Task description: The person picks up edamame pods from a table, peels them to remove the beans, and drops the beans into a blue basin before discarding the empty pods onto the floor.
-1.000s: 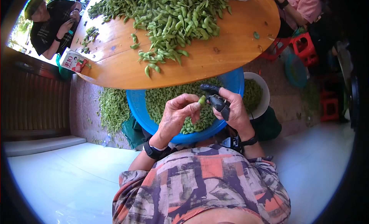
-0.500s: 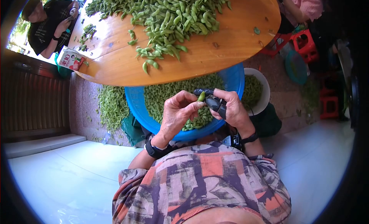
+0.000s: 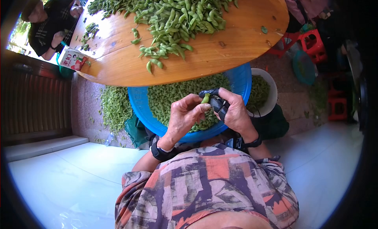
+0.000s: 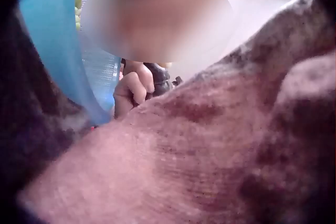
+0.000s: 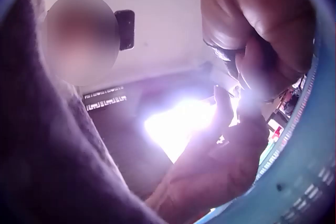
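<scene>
In the head view, my left hand [image 3: 185, 112] pinches a green soybean pod [image 3: 205, 98] between thumb and forefinger. My right hand [image 3: 235, 111], with black coverings on its thumb and forefinger, grips at the pod's upper end, the two covered digits bent around it. Both hands are over a blue basket [image 3: 249, 81] filled with shelled green beans [image 3: 165, 99]. In the right wrist view, the hands [image 5: 257, 19] meet close together in strong backlight. Patterned cloth fills much of the left wrist view, where curled fingers [image 4: 134, 87] show behind it.
A wooden table [image 3: 236, 44] bears a heap of soybean pods [image 3: 173, 12] and a printed carton [image 3: 73, 59]. Empty-looking hulls [image 3: 116, 107] lie on the floor at left. A white bucket [image 3: 271, 99] stands right of the basket. Red stools [image 3: 313, 44] and two other people are farther off.
The right hand's covered digits have come in around the pod, which has tipped more upright. The person at far left has parted their hands.
</scene>
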Demonstrator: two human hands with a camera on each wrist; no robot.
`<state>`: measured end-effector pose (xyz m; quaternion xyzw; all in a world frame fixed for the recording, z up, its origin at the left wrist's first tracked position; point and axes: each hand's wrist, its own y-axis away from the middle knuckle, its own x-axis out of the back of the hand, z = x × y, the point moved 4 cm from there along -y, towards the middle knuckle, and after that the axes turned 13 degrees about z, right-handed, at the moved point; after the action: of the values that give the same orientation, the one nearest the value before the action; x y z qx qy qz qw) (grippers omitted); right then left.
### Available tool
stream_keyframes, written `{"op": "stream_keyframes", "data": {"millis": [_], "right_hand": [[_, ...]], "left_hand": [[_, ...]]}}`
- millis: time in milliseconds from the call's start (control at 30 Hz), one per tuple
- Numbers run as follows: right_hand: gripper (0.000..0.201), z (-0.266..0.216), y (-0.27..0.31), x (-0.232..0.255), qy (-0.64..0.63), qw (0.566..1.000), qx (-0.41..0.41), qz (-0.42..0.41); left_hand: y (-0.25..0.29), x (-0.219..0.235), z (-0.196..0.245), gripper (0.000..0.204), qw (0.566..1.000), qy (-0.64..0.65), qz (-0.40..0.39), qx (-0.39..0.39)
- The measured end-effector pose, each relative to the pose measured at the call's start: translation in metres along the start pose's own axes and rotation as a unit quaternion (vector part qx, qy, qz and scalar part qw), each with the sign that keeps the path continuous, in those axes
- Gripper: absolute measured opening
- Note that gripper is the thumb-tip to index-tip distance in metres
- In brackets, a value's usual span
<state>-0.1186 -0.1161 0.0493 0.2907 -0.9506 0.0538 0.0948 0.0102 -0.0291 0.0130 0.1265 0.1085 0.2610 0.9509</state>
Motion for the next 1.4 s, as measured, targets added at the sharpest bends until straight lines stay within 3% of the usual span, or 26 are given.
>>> {"op": "stream_keyframes", "data": {"millis": [67,133,167,333,467,500,567,633,700,767,900,967,1000,1033,1100,1200,1300,1333,1367,1400], "right_hand": [[0.017,-0.001,0.000,-0.002,0.028,0.999,0.033,0.019],[0.023,-0.007,-0.001,-0.003,0.056,0.991,0.107,0.061],[0.023,-0.007,-0.002,-0.002,0.056,0.991,0.106,0.061],[0.024,0.013,-0.003,-0.002,0.025,0.999,0.040,0.005],[0.027,0.004,-0.006,0.005,-0.015,1.000,-0.015,0.005],[0.027,0.004,-0.007,0.005,-0.015,1.000,-0.015,0.004],[0.030,0.012,-0.007,0.002,-0.097,0.988,-0.123,-0.001],[0.028,0.012,-0.008,0.003,-0.071,0.987,-0.143,-0.005],[0.026,0.008,-0.010,0.004,-0.063,0.995,-0.074,0.016],[0.027,0.007,-0.009,0.001,-0.046,0.998,-0.034,0.028],[0.028,0.008,-0.007,-0.003,0.024,0.995,0.082,0.060],[0.025,0.009,-0.008,-0.002,-0.012,0.995,0.072,0.062],[0.025,0.009,-0.009,0.000,-0.090,0.994,-0.065,0.023],[0.026,0.012,-0.006,-0.001,-0.166,0.966,-0.199,-0.018],[0.028,0.022,-0.006,-0.004,-0.234,0.950,-0.204,-0.030],[0.030,0.026,-0.006,-0.005,-0.228,0.960,-0.162,-0.020],[0.031,0.033,-0.005,-0.006,-0.133,0.980,-0.141,0.032],[0.032,0.026,-0.007,-0.007,-0.052,0.995,-0.009,0.080],[0.034,0.017,-0.006,-0.008,0.031,0.984,0.124,0.126],[0.035,0.007,-0.005,-0.007,0.077,0.982,0.126,0.120]], "left_hand": [[-0.001,0.002,0.002,0.010,0.990,-0.098,0.016,-0.104],[-0.004,0.004,0.003,0.014,0.996,-0.057,-0.003,-0.069],[-0.005,0.004,0.003,0.017,0.999,-0.016,-0.022,-0.033],[-0.009,0.007,-0.003,0.034,0.993,0.069,-0.066,0.076],[-0.008,0.007,-0.009,0.031,0.997,0.026,-0.057,0.055],[-0.008,0.005,-0.006,0.031,0.998,-0.027,-0.061,0.014],[-0.007,0.001,-0.002,0.030,0.994,-0.081,-0.067,-0.027],[-0.004,-0.003,-0.001,0.028,0.991,-0.101,-0.075,-0.038],[-0.004,-0.003,0.000,0.028,0.992,-0.095,-0.079,-0.028],[-0.002,-0.005,-0.003,0.029,0.992,0.016,-0.098,0.079],[-0.005,-0.004,-0.003,0.029,0.984,0.020,-0.148,0.101],[-0.003,-0.006,-0.005,0.030,0.966,0.099,-0.157,0.182],[-0.004,-0.005,-0.008,0.030,0.966,0.099,-0.157,0.183],[-0.005,-0.004,-0.014,0.032,0.956,0.128,-0.164,0.205],[-0.005,-0.005,-0.017,0.034,0.946,0.158,-0.169,0.226],[-0.006,-0.008,-0.017,0.032,0.947,0.175,-0.157,0.221],[-0.009,-0.007,-0.022,0.026,0.953,0.176,-0.128,0.211],[-0.009,-0.007,-0.021,0.023,0.959,0.157,-0.137,0.190],[-0.010,-0.007,-0.019,0.020,0.965,0.138,-0.145,0.168],[-0.009,-0.010,-0.019,0.020,0.965,0.138,-0.146,0.168]]}}
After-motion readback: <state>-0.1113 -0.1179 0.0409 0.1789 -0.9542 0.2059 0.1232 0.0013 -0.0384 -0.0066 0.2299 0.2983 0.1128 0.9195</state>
